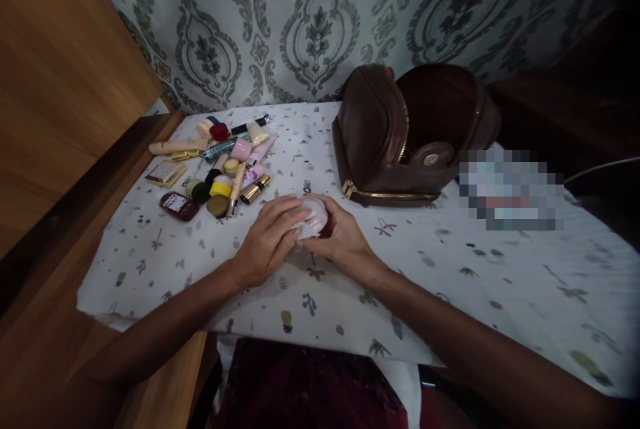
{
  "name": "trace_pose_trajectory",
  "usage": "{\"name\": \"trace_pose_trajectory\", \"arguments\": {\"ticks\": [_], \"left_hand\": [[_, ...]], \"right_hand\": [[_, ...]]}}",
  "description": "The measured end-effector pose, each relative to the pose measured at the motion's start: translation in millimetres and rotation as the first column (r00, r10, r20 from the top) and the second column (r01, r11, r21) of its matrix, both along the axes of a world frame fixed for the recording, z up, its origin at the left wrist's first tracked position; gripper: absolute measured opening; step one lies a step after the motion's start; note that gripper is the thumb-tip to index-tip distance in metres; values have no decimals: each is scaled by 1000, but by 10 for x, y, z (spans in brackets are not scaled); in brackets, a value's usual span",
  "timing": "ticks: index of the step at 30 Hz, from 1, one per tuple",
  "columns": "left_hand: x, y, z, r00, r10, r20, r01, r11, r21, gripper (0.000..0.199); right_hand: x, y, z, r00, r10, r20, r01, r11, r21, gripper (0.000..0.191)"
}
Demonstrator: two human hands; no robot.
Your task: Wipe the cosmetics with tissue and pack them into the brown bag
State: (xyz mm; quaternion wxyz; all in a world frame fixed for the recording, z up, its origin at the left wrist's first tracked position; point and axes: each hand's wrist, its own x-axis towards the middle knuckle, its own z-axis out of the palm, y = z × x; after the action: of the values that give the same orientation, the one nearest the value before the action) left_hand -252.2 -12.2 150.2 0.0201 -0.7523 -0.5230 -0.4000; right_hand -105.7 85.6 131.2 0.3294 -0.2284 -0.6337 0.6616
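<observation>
Above the middle of the table, both hands are closed about a small round cosmetic container [317,217] with a pale, shiny top. My right hand [345,232] grips it from the right, thumb below and fingers behind. From the left, my left hand [273,236] presses its fingers against the top. Something white and soft, like a tissue [301,232], shows under those fingers; its full shape is hidden. Close to my left hand lie a gold-and-black tube [255,190], a beige tube [237,190] and a jar with a yellow band [221,187].
Several more cosmetics, among them a dark red bottle [179,206] and a gold compact [165,174], crowd the table's left side. A brown bag [373,129] stands unzipped at the back right. Beyond it is a blurred-out object [513,189]. A patterned cloth [310,302] covers the table.
</observation>
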Motion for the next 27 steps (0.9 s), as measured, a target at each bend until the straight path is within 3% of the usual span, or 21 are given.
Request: {"name": "trace_pose_trajectory", "arguments": {"ticks": [9,14,18,22,25,27], "left_hand": [[-62,1,3,962,127,242,-77,976,-206,39],[-95,33,23,854,207,478,-45,943,-330,43],[-36,22,-31,855,223,468,-57,938,-341,51],[26,1,-102,893,183,412,-24,931,-363,63],[12,1,-110,887,199,417,-33,928,-372,64],[-21,6,-93,873,226,433,-62,931,-360,60]], "right_hand": [[33,-44,44,991,126,-56,-127,992,-25,77],[33,-79,109,977,184,-111,-207,946,-251,72],[36,-53,114,988,83,-129,-130,902,-413,64],[38,-39,70,996,9,-88,-44,914,-403,69],[30,-51,70,988,53,-144,-104,922,-373,68],[23,-48,85,972,111,-208,-189,894,-405,56]]}}
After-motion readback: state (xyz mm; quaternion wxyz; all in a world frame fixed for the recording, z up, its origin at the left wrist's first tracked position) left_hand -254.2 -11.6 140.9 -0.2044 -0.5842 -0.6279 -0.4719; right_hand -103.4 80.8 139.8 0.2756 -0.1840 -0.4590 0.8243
